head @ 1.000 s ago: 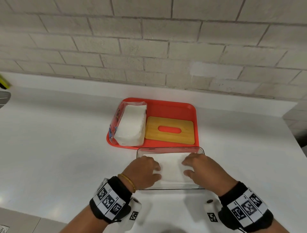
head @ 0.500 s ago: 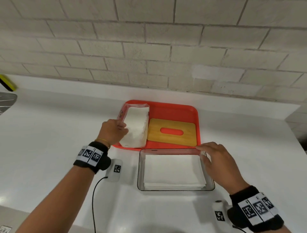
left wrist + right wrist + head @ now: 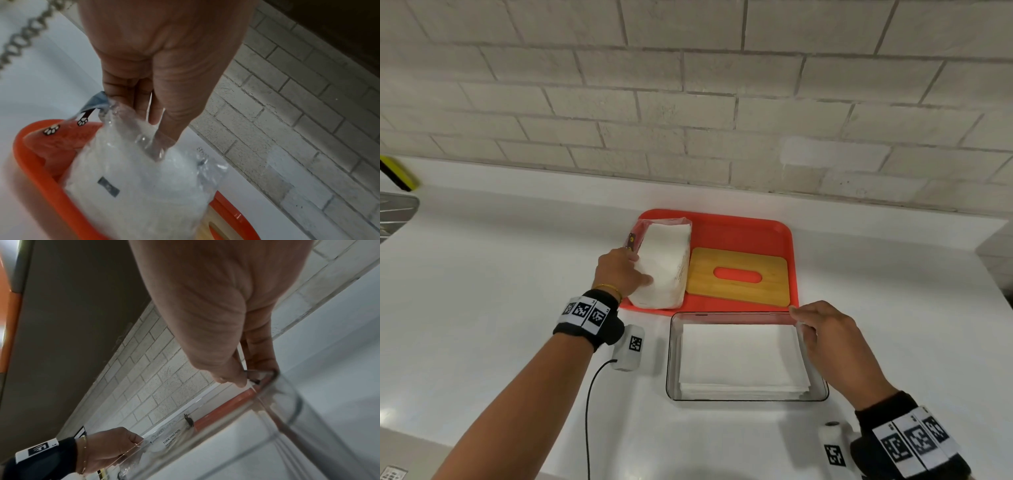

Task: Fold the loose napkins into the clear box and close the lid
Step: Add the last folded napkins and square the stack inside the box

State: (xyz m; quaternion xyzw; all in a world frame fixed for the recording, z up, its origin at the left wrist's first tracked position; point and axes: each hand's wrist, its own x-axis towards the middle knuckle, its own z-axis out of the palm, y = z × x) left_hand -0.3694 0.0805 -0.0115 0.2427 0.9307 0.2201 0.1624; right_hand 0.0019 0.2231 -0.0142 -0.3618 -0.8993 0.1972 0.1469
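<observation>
The clear box (image 3: 670, 359) stands on the white counter in front of the red tray (image 3: 739, 226), with a flat stack of white napkins (image 3: 743, 356) inside. My right hand (image 3: 799, 317) pinches the box's far right corner rim (image 3: 275, 374), thumb inside and fingers outside. My left hand (image 3: 640, 270) grips the near left side of the plastic napkin pack (image 3: 666, 260), which lies on the tray's left part. In the left wrist view its fingers (image 3: 144, 105) dig into the pack's wrap (image 3: 139, 186). The wooden lid (image 3: 739, 294) with an oval slot lies on the tray beside the pack.
A brick wall (image 3: 688, 102) rises behind the counter. A metal rack (image 3: 393, 216) and a yellow-black object (image 3: 397, 173) sit at the far left edge. Bare counter (image 3: 500, 291) stretches to the left and right of the tray.
Both hands left the napkin stack in the box. The left hand went up to the pack on the tray and took hold of it; the right hand moved to the box's far right corner.
</observation>
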